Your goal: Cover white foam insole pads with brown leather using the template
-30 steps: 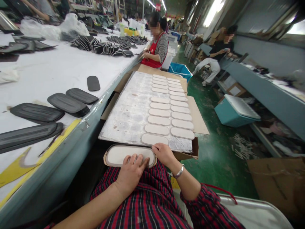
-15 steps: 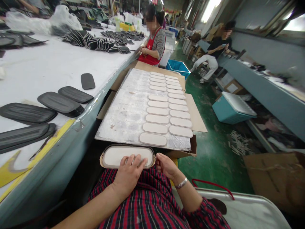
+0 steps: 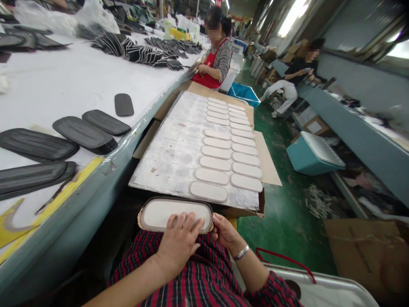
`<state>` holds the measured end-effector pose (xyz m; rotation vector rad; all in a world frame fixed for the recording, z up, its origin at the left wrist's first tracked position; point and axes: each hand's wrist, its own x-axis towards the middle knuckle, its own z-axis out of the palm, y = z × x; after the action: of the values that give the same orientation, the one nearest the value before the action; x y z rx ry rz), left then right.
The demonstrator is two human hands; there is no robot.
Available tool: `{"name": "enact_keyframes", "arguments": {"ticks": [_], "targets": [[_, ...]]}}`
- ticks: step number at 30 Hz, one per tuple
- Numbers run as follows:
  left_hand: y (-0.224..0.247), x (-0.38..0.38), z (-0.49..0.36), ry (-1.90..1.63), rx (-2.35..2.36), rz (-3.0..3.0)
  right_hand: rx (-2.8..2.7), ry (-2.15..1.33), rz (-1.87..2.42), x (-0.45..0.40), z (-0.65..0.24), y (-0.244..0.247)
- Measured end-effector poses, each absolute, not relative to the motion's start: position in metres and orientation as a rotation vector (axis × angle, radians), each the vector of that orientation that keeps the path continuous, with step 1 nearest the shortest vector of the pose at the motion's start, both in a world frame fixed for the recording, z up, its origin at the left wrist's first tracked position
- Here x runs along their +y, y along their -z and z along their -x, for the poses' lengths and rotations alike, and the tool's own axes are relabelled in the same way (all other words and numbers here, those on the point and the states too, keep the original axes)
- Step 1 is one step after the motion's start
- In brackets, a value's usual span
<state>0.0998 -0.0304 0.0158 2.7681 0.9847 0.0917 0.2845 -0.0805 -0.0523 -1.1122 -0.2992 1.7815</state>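
Centrally, a person seen from their own head height has an oval piece point(image 3: 158, 213) above the lap, lying lengthwise from left to right near the closest edge of a whitish board point(image 3: 162, 153). Its face is white, with a dark rim and a ragged tan edge. Both hands are bare. The left hand point(image 3: 179, 243) rests on the right half of that white face, fingers slightly spread and thumb held apart below them. The right hand point(image 3: 227, 233) is curled, thumb and forefinger together at the right end of the rim; whether they grip it cannot be told. A silvery bracelet point(image 3: 242, 252) circles the right wrist, and the shirt point(image 3: 194, 283) is striped red and black.

On the right part of the board, pale ovals point(image 3: 216, 163) lie in two columns running away from the person. To the left, a white worktop point(image 3: 79, 85) carries dark rounded pads point(image 3: 84, 133), some stacked, and a yellow strip point(image 3: 68, 194) along its near edge. Farther off, a person in a red apron point(image 3: 209, 76) sits beside the worktop. To the right, a teal box point(image 3: 315, 151) stands near pale scraps point(image 3: 319, 202) on the green floor point(image 3: 271, 221)
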Motion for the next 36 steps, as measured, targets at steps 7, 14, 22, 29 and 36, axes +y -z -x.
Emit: {"name": "enact_keyframes", "arguments": {"ticks": [7, 14, 22, 29, 36], "targets": [[-0.013, -0.024, -0.101, -0.049, 0.924, -2.722, -0.446, -1.912, 1.345, -0.065, -0.302, 0.034], [-0.022, -0.021, -0.086, -0.042, 0.805, -2.608, -0.750, -1.940, 1.730, -0.051, -0.302, 0.004], [-0.014, 0.013, 0.009, -1.000, 1.218, -1.431, -0.816, -1.868, 1.721, -0.056, -0.296, 0.006], [0.034, 0.052, 0.027, -0.623, 0.921, -0.838, -0.664, -1.923, 1.608, -0.061, -0.294, 0.009], [0.022, 0.076, 0.031, -0.244, 0.999, -1.394, -0.807, -1.716, 1.770, -0.065, -0.288, 0.013]]}}
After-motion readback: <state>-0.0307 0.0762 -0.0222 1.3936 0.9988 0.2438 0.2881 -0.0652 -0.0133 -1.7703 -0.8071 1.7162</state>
